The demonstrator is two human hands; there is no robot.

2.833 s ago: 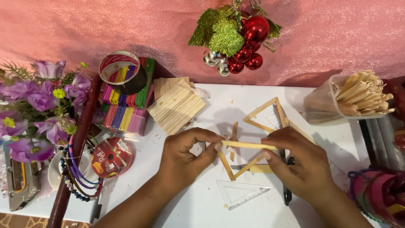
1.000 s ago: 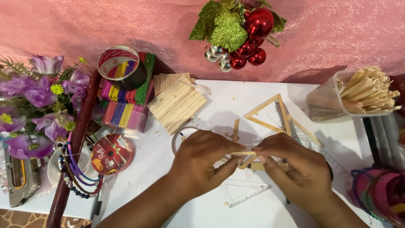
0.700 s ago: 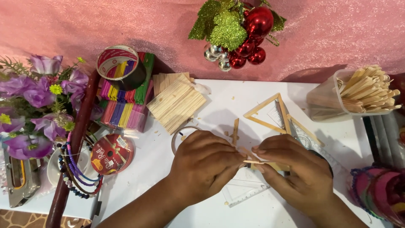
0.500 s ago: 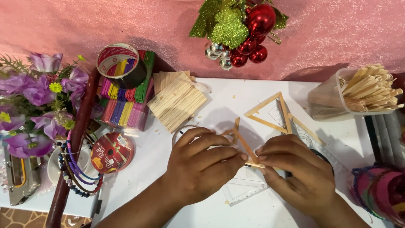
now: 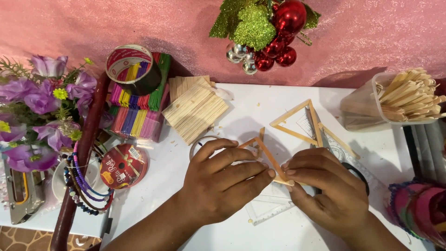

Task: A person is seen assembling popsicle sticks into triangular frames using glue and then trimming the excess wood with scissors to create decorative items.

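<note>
My left hand (image 5: 223, 183) and my right hand (image 5: 325, 190) meet at the middle of the white table (image 5: 251, 104), fingertips pinching the lower corner of a small frame of wooden craft sticks (image 5: 265, 155). The frame tilts up and away from my fingers. A finished stick triangle (image 5: 299, 122) lies flat just beyond my right hand. A clear plastic set square (image 5: 269, 209) lies under and between my hands. Part of a clear tape ring (image 5: 202, 142) shows behind my left hand.
A stack of plain sticks (image 5: 195, 109) and a pack of coloured sticks (image 5: 137, 107) with a tape roll (image 5: 132, 65) sit at the back left. Purple flowers (image 5: 37, 111), beads (image 5: 79, 186), a stapler (image 5: 21, 195) lie left. A tub of sticks (image 5: 399, 97) stands right; red baubles (image 5: 278, 32) hang behind.
The stick frame was held wide open between both hands; my hands have since come together, lowered toward the table, and now pinch one corner with the frame tilted upward.
</note>
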